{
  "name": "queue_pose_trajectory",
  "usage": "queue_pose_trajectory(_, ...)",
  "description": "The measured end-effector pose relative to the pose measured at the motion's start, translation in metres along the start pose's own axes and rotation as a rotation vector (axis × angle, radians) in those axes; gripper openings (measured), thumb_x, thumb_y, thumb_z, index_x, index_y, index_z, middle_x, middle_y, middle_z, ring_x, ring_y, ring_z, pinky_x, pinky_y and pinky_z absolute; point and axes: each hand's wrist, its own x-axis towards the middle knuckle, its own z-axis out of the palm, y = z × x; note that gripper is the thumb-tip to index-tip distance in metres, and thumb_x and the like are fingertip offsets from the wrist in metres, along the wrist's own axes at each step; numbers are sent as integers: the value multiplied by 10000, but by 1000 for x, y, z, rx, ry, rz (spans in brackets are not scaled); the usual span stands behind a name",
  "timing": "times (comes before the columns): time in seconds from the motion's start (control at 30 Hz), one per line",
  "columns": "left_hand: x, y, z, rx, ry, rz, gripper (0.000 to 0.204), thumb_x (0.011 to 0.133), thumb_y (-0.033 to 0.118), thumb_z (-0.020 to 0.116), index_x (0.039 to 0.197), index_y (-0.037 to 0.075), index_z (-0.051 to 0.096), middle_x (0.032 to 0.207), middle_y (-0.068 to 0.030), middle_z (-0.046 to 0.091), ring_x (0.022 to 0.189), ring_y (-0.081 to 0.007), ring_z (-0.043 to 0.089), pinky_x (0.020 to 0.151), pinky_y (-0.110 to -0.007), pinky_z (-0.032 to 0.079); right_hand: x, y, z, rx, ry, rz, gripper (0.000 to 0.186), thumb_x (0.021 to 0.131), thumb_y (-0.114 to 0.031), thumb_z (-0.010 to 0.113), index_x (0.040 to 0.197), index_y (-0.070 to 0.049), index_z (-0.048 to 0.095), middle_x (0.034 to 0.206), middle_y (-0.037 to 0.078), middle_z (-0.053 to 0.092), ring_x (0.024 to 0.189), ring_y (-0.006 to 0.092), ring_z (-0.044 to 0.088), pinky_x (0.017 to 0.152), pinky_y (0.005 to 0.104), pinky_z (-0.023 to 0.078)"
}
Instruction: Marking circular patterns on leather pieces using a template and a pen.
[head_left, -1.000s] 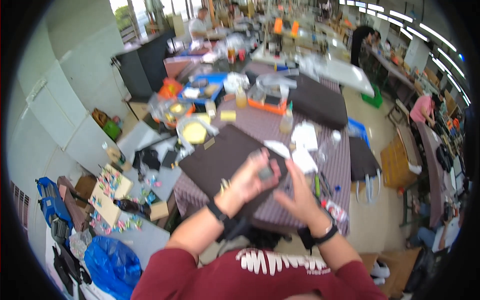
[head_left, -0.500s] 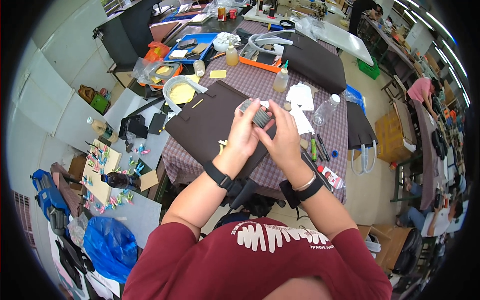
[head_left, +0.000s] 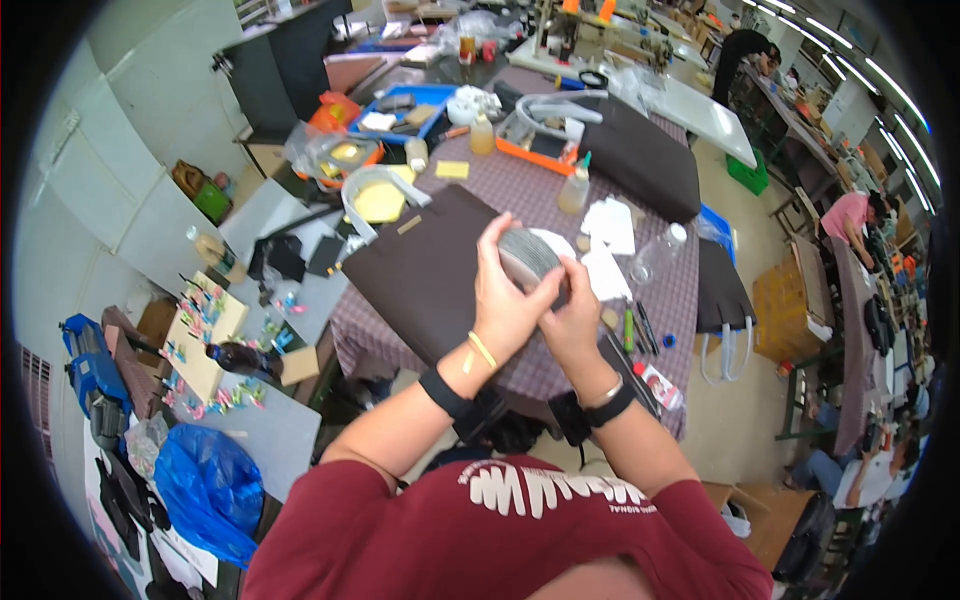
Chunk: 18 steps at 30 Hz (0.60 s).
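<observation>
Between both hands, above the brown flat panel (head_left: pixel 400 275), is a grey ribbed roll (head_left: pixel 526 258) with a pale edge; its exact kind is hard to tell. My left hand (head_left: pixel 500 305) wraps the roll's left side, fingers over its top and thumb in front. My right hand (head_left: pixel 568 318) pinches at its lower right edge; whatever sits between those fingertips is hidden. A yellow band (head_left: pixel 482 349) shows at my left wrist. The panel lies on a checked tablecloth (head_left: pixel 375 325), with a tan strip (head_left: pixel 409 225) on its upper part.
White papers (head_left: pixel 608 225), a clear bottle (head_left: pixel 650 260), a green marker (head_left: pixel 628 325) and a glue bottle (head_left: pixel 574 190) stand or lie to the right. A dark brown bag (head_left: pixel 635 150) is farther back. Leftward are a grey curved handle (head_left: pixel 352 205) and colourful clips (head_left: pixel 205 300).
The roll has turned and been raised, showing more of its ribbed side. My right hand has shifted from its upper right to its lower edge. The whole view has tilted slightly.
</observation>
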Motion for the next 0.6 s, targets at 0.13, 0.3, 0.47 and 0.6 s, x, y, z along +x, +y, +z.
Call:
queue_pose_trajectory(0.13,-8,-31,-8,-38,-41,-78,686,743,-6,672,1303,67,283,1240,-124,400,1086,-171,462,903,-306,437,-10,12,3,-87,-63,1,453,683,-62,701,1084,-13,495,1018,152,565,951,306,570,809,359,459)
queue_pose_trajectory(0.3,-12,-6,-25,-296,-150,-335,620,770,16,665,1285,59,321,1210,-106,440,1053,-158,492,894,-301,447,-10,10,-25,176,-343,43,484,722,-85,698,1144,3,477,1035,134,556,1003,239,562,833,326,467)
queue_pose_trajectory(0.47,-14,-5,-32,-384,-305,-543,545,818,87,632,1281,70,345,1169,-87,486,1046,-152,506,883,-297,446,-7,12,-35,401,-488,341,410,812,-70,623,1189,-4,476,1100,102,530,973,163,572,817,292,484)
queue_pose_trajectory(0.6,-13,-11,-34,-463,-313,-590,484,857,130,585,1278,69,354,1161,-76,499,1037,-151,513,877,-298,448,-7,14,-31,372,-479,366,380,826,-65,609,1181,-6,487,1099,95,530,932,145,580,785,274,494)
